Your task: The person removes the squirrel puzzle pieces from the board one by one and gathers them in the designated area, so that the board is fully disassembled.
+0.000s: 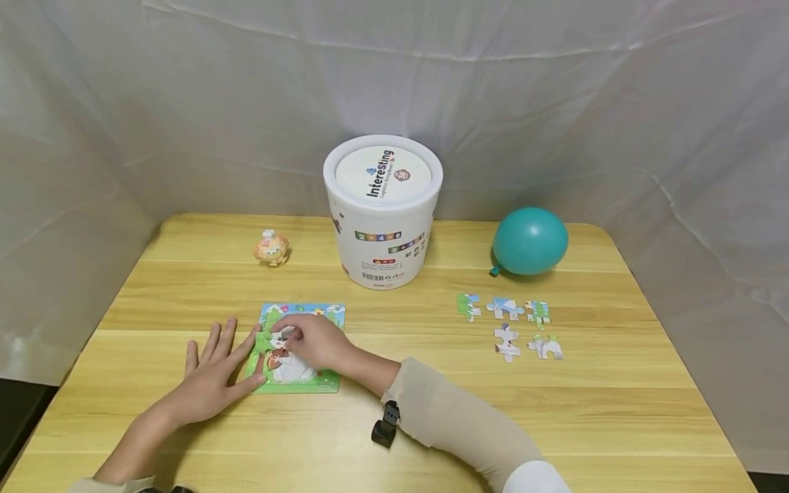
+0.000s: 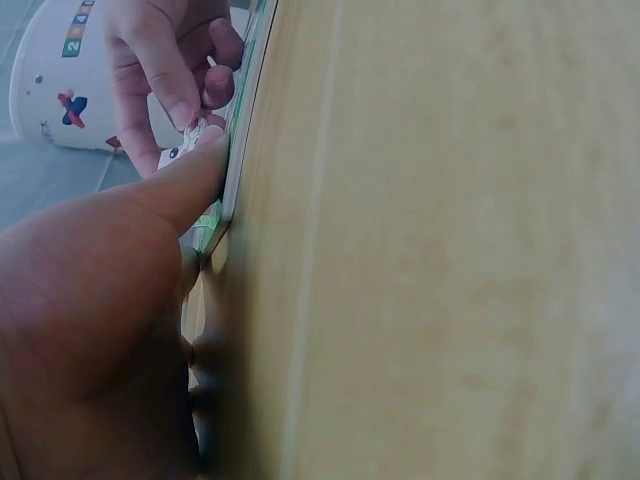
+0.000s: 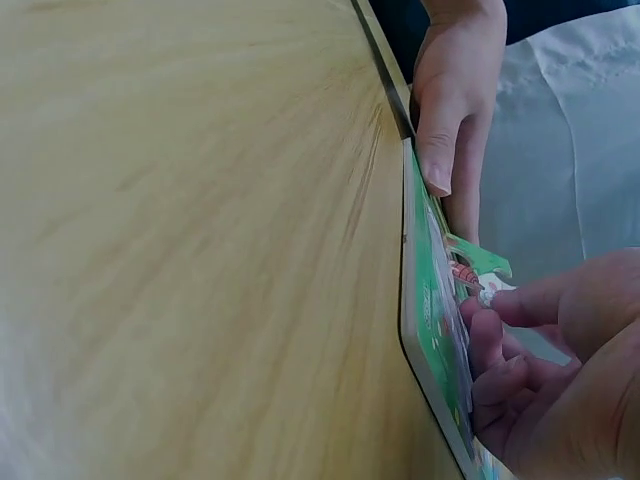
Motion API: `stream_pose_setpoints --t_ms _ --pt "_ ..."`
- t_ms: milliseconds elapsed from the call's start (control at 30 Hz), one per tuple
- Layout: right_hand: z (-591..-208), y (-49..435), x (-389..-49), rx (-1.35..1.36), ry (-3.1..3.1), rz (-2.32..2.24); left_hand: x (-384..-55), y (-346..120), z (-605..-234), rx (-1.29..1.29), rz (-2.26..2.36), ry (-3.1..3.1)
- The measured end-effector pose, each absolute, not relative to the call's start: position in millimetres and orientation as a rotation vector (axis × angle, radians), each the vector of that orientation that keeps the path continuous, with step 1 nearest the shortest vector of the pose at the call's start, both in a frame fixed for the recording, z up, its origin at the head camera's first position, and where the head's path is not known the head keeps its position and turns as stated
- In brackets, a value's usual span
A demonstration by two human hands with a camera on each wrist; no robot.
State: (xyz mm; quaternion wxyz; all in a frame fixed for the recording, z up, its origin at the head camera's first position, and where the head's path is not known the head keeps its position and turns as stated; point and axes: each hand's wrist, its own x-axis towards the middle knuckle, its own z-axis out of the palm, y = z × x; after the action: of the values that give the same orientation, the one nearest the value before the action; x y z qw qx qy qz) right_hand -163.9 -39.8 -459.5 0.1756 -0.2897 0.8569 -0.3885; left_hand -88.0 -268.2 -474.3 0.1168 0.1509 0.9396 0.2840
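A colourful jigsaw board (image 1: 329, 385) lies flat at the left of the table, partly covered by both hands. Over its left side my right hand (image 1: 320, 342) pinches a green-and-white puzzle piece (image 1: 266, 341) between thumb and fingers. In the right wrist view that piece (image 3: 482, 257) is tilted up from the board. My left hand (image 1: 206, 387) rests at the board's left edge with fingers spread, its thumb and index finger touching the board's side. Several loose puzzle pieces (image 1: 507, 308) lie on the table to the right.
A white lidded bucket (image 1: 385, 236) stands at the back middle of the wooden table (image 1: 419, 329). A teal balloon (image 1: 530, 241) sits at the back right. Behind the board is a small orange figurine (image 1: 271, 249). Grey cloth (image 1: 246, 103) hangs around the table.
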Motion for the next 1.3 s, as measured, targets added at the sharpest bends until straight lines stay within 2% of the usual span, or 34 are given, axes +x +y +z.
stream_pose_setpoints --t_ms 433,633,1000,1300 --pt "-461.6 -39.0 -166.9 -0.688 2.426 -1.2 -88.1 -268.5 -474.9 0.438 0.838 2.743" --pt "-456.3 -24.0 -171.1 -0.659 2.356 -1.241 -88.8 -267.6 -474.5 0.441 0.831 2.748" --pt "-448.1 51.0 -175.5 -0.742 2.305 -1.273 -87.9 -267.0 -473.7 0.452 0.85 2.744" --pt "-444.7 126.6 -174.1 -0.702 2.29 -1.265 -87.1 -265.9 -473.8 0.453 0.856 2.746"
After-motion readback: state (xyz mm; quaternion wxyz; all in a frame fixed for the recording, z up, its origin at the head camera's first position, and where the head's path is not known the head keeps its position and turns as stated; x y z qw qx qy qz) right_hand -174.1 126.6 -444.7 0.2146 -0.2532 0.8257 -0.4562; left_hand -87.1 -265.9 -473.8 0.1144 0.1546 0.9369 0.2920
